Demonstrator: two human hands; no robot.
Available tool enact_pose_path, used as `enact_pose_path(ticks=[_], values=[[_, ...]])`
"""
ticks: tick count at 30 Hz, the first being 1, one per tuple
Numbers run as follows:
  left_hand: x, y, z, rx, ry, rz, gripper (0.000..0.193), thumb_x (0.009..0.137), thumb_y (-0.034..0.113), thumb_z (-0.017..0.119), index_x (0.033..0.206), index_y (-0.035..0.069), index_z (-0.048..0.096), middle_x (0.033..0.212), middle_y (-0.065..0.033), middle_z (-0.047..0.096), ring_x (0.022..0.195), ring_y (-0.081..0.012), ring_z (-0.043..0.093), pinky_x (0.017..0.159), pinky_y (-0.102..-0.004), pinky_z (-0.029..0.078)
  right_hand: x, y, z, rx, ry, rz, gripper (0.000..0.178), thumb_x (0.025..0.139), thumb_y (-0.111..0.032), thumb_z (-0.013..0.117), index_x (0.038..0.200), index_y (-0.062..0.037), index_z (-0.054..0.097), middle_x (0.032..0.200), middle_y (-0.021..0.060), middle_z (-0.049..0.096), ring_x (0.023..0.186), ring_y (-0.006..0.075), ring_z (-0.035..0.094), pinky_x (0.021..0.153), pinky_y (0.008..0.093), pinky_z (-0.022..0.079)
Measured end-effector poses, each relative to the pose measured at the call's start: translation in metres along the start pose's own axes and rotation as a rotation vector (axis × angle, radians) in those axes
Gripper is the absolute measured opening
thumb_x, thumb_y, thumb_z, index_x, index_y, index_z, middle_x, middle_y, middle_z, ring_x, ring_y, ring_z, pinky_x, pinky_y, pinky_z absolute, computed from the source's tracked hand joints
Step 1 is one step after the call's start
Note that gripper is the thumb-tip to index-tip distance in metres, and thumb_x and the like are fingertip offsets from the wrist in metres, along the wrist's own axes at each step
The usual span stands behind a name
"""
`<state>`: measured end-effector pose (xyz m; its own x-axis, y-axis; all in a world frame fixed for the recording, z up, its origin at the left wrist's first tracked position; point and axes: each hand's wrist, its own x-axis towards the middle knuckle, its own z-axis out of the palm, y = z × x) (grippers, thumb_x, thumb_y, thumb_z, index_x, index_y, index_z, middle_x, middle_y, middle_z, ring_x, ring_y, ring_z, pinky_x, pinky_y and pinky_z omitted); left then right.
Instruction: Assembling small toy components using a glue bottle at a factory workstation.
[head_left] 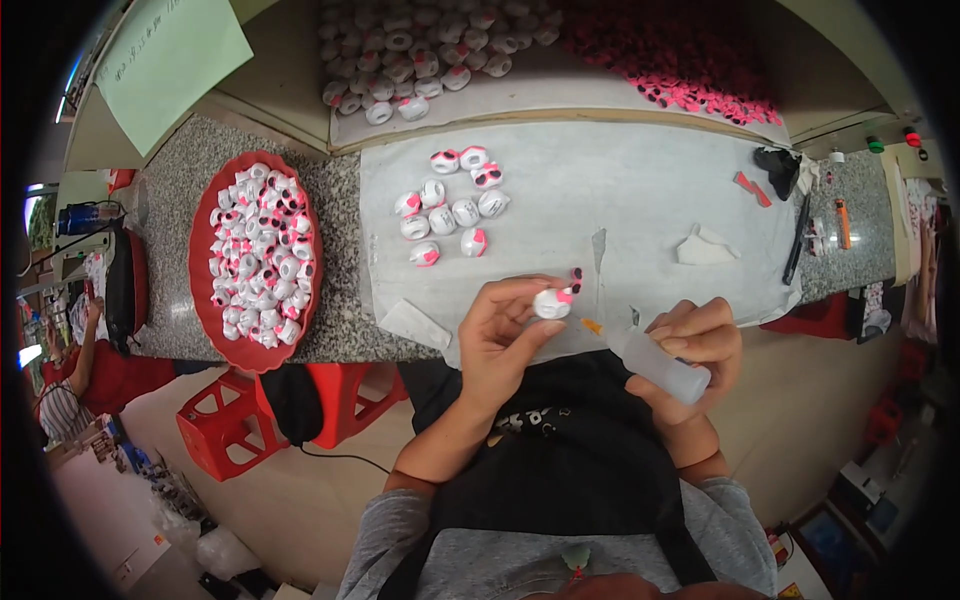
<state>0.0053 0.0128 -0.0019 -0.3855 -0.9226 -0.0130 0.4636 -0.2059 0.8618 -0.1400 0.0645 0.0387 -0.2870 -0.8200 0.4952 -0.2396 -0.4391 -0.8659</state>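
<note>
Our left hand (492,345) pinches the white piece (551,305) near the counter's (345,250) front edge; our right hand (700,340) is wrapped round the bottle (665,367). Hands apart. Bottle's long axis slants left and away from us, thin tip just beside the piece; can't tell if touching. Left hand's nearer the red tray (258,356), counter's left end, full of white-and-pink pieces (262,250). Back shelf (470,105): white pieces left, pink bits (690,85) right.
</note>
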Motion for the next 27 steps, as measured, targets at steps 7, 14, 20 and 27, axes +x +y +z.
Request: enact_pose_path(ticks=[7, 14, 20, 27], values=[[0.012, 0.013, -0.024, -0.021, 0.142, 0.111, 0.033, 0.068, -0.01, 0.052, 0.098, -0.002, 0.041, 0.1, -0.0164, 0.049, 0.091, -0.0188, 0.049, 0.079, -0.0302, 0.041, 0.058, 0.032, -0.021, -0.012, -0.076, 0.365, 0.029, 0.062, 0.003, 0.06, 0.083, -0.0028, 0.04, 0.079, 0.0066, 0.046, 0.066, 0.0134, 0.05, 0.062, 0.0237, 0.043], [0.009, 0.017, -0.02, -0.035, 0.155, 0.142, 0.033, 0.068, -0.009, 0.053, 0.098, -0.002, 0.041, 0.099, -0.0162, 0.049, 0.092, -0.0194, 0.049, 0.079, -0.0306, 0.042, 0.163, 0.109, -0.017, -0.917, -0.273, 0.064, 0.021, 0.068, -0.005, 0.057, 0.088, -0.0005, 0.051, 0.083, 0.014, 0.054, 0.072, 0.0243, 0.054, 0.063, 0.0292, 0.042], [0.01, 0.024, -0.03, 0.008, 0.193, 0.158, 0.031, 0.069, -0.009, 0.052, 0.097, -0.002, 0.041, 0.099, -0.0166, 0.049, 0.093, -0.02, 0.049, 0.079, -0.0311, 0.042, 0.194, 0.147, -0.011, -0.965, -0.309, -0.201, 0.025, 0.067, -0.01, 0.058, 0.09, -0.0029, 0.052, 0.086, 0.0141, 0.053, 0.078, 0.029, 0.051, 0.066, 0.0327, 0.041], [0.012, 0.028, -0.03, 0.016, 0.195, 0.168, 0.031, 0.069, -0.009, 0.052, 0.097, -0.002, 0.042, 0.099, -0.0163, 0.049, 0.093, -0.0197, 0.049, 0.079, -0.0309, 0.042, 0.175, 0.119, -0.012, -0.882, -0.19, -0.087, 0.019, 0.07, -0.009, 0.056, 0.087, -0.0033, 0.054, 0.074, 0.0111, 0.055, 0.063, 0.0231, 0.053, 0.056, 0.0292, 0.041]])
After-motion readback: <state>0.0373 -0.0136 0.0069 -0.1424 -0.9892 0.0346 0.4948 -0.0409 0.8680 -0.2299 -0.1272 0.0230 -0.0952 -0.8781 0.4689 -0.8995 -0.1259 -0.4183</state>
